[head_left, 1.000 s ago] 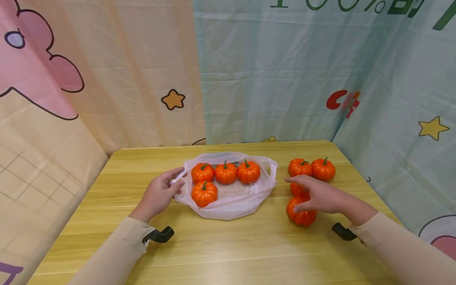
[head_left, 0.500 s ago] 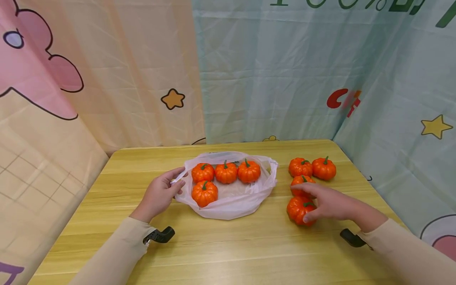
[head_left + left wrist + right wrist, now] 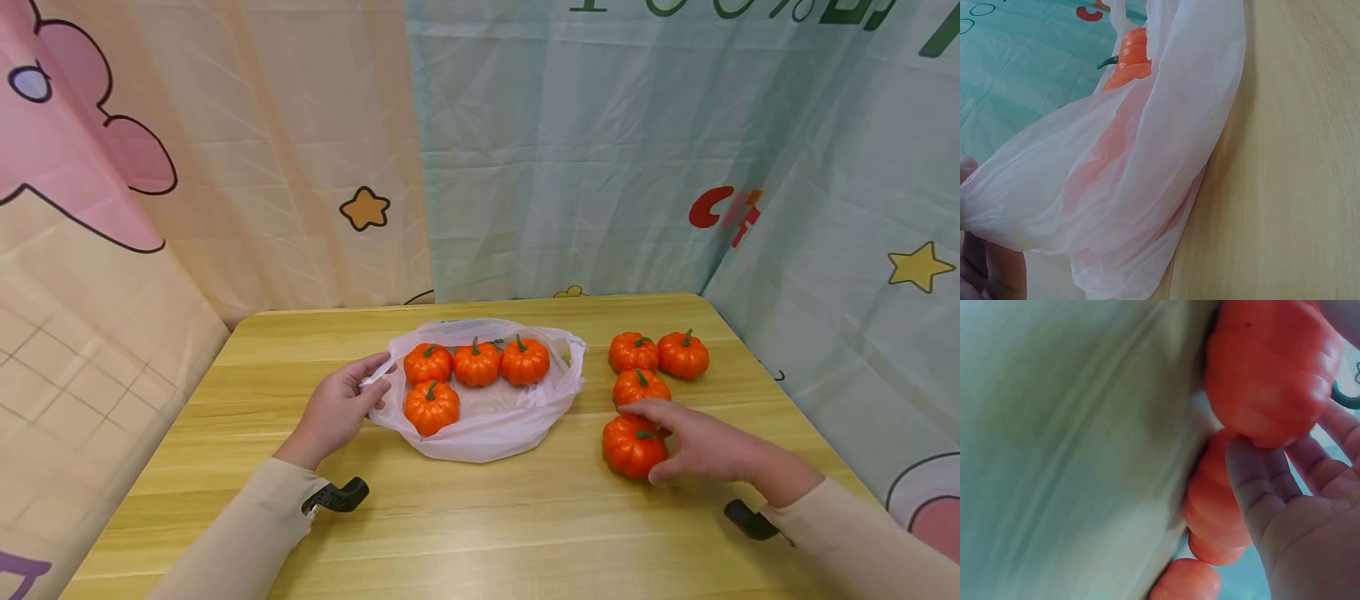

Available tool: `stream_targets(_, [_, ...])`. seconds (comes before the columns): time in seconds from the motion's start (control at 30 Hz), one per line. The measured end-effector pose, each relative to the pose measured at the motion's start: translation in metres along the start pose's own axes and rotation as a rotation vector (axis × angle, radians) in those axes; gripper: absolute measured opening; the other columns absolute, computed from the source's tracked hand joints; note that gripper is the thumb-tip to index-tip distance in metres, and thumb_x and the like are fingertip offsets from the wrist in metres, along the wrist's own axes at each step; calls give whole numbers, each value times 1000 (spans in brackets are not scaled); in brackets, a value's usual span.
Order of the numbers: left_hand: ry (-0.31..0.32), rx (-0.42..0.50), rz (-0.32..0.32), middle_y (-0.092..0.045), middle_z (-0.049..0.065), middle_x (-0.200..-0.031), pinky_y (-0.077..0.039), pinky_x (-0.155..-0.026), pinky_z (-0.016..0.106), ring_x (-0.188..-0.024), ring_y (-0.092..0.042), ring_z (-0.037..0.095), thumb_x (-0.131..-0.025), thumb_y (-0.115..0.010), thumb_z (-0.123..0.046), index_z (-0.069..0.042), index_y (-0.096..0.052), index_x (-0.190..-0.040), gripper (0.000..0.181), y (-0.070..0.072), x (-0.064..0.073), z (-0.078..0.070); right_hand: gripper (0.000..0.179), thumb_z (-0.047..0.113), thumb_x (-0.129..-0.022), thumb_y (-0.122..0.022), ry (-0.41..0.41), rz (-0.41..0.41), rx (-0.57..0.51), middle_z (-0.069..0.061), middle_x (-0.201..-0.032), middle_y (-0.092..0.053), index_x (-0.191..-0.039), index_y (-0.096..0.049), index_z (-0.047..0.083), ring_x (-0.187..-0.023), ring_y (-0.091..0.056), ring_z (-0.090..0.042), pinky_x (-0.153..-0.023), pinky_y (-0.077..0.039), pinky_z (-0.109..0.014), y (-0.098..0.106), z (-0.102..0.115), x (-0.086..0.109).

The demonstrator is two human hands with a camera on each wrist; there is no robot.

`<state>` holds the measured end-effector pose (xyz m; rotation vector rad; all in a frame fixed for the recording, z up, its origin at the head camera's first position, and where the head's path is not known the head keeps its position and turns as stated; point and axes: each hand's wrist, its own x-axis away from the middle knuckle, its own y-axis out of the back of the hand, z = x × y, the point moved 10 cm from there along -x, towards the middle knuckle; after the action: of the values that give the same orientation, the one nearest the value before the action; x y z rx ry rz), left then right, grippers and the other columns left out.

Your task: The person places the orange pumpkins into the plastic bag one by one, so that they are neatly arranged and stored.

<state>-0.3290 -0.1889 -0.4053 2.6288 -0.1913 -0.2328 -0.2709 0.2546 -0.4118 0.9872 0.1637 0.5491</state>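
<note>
A white plastic bag [image 3: 480, 443] lies spread open on the table with several small orange pumpkins [image 3: 476, 363] inside it. My left hand [image 3: 333, 413] pinches the bag's left edge between thumb and fingers; the gathered plastic [image 3: 1029, 187] stretches from the fingers in the left wrist view. To the right of the bag, my right hand [image 3: 712, 446] holds the nearest loose pumpkin [image 3: 632, 447] from its right side, fingers along the far side and thumb on the near side. In the right wrist view its fingertips touch that pumpkin [image 3: 1272, 375].
Behind the held pumpkin, one pumpkin [image 3: 641, 387] sits close to it, with two more, a left one [image 3: 632, 352] and a right one [image 3: 683, 354], farther back. The wooden table [image 3: 450, 533] ends at printed curtains [image 3: 562, 167] at the back and sides.
My right hand has moved down and toward the near side, from above the loose pumpkins to around the nearest one. The left hand and the bag have stayed put.
</note>
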Motion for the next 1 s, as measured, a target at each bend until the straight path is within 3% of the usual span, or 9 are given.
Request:
stream_targets(0.2, [2, -3, -1, -68, 13, -143, -51, -58, 22, -79, -66, 16, -105, -66, -20, -8, -56, -152, 49, 0, 0, -1, 89, 27, -75, -94, -16, -18, 14, -19, -154, -51, -152, -52, 9, -137, -51, -41, -108, -47, -59, -7, -3, -2])
stream_targets(0.33, [6, -3, -2, -68, 12, -143, -51, -58, 23, -80, -66, 17, -105, -66, -20, -9, -55, -152, 49, 0, 0, -1, 89, 30, -74, -94, -13, -20, 17, -20, -154, -49, -150, -54, 10, -135, -51, -42, -108, -46, -63, -11, -4, -3])
stream_targets(0.5, [9, 4, 1, -67, 13, -144, -51, -59, 23, -80, -67, 17, -105, -66, -20, -8, -55, -152, 50, -1, 1, 0, 87, 33, -73, -95, -8, -24, 19, -19, -151, -53, -148, -55, 12, -133, -54, -40, -109, -45, -63, -13, -7, -4])
stream_targets(0.77, [6, 9, 3, -66, 14, -145, -50, -57, 22, -81, -68, 18, -105, -66, -20, -8, -55, -152, 50, -3, 0, 1, 87, 38, -73, -95, -17, -25, 8, -13, -148, -58, -147, -56, 15, -130, -56, -35, -108, -48, -51, -15, -12, -4])
stream_targets(1.0, [7, 1, 4, -66, 14, -145, -56, -62, 26, -82, -69, 18, -105, -66, -21, -9, -55, -152, 50, -4, -1, 2, 87, 38, -71, -95, -22, -21, -1, -12, -145, -60, -146, -57, 15, -128, -57, -35, -107, -47, -57, -14, -12, -6])
